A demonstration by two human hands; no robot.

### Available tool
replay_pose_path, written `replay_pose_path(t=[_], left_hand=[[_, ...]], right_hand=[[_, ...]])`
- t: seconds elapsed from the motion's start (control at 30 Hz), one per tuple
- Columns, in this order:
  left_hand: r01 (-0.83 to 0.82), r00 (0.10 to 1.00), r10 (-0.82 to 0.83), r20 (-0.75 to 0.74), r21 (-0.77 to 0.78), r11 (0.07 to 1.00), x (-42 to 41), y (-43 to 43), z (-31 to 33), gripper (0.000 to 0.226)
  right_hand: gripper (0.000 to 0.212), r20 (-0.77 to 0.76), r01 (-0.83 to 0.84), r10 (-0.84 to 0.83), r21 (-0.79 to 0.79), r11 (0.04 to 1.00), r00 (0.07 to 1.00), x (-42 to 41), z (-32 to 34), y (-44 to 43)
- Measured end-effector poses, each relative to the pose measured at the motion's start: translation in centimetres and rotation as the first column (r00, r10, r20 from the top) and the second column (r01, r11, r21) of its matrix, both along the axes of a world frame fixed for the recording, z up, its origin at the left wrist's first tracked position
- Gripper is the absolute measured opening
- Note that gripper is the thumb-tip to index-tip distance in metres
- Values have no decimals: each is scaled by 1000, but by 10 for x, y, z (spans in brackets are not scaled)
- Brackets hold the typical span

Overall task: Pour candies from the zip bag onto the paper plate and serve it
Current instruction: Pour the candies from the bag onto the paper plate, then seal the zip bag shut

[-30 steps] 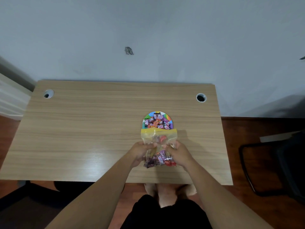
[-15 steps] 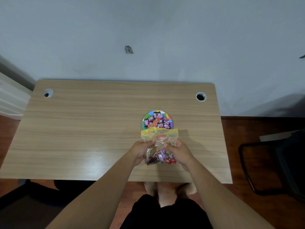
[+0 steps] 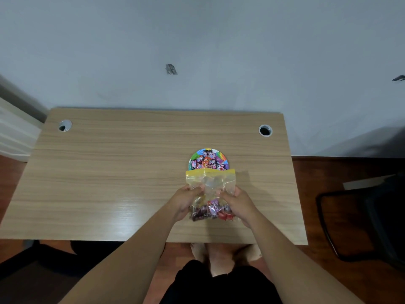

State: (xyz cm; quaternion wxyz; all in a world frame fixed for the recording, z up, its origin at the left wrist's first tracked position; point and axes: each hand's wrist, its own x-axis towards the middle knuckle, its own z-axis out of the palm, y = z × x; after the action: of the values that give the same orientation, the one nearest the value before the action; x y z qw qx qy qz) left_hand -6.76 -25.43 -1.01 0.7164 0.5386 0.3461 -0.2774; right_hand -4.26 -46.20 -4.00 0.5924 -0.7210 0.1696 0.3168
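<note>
A clear zip bag with a yellow zip strip lies between my hands, its mouth pointing away from me toward the plate. Wrapped candies sit bunched in its near end; the part by the mouth looks empty. My left hand grips the bag's left side and my right hand grips its right side. Just beyond the bag's mouth a colourful paper plate rests on the desk with a pile of wrapped candies on it. The bag hides the plate's near edge.
The wooden desk stands against a grey wall, with a cable hole at its far left and one at its far right. A black chair stands on the floor to the right. My feet show below the desk's near edge.
The candies left in the bag have slid back to its near end, leaving the mouth end empty. Both hands keep their hold and have barely shifted.
</note>
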Motion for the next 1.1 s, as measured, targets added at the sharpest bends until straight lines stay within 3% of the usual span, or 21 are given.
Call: replay_pose_path(t=[0.17,0.43,0.6,0.87,1.1], left_hand=[[56,996,-53,71,-44,997,-1,5,12,58],[-171,958,164,235,7,985,1,18,16,32],[-191,934,165,318,52,980,6,34,25,22],[-57,894,-3,448,119,991,10,47,42,23],[-74,893,-8,450,165,984,3,59,56,18]], right_hand=[[52,-10,-24,24,-9,1000,1000,1,17,-4],[81,48,-53,54,-5,999,997,5,29,-13],[42,39,-61,60,18,998,997,13,45,-26],[22,192,-79,64,71,994,979,30,68,-24],[5,265,-89,91,-20,996,960,41,84,-21]])
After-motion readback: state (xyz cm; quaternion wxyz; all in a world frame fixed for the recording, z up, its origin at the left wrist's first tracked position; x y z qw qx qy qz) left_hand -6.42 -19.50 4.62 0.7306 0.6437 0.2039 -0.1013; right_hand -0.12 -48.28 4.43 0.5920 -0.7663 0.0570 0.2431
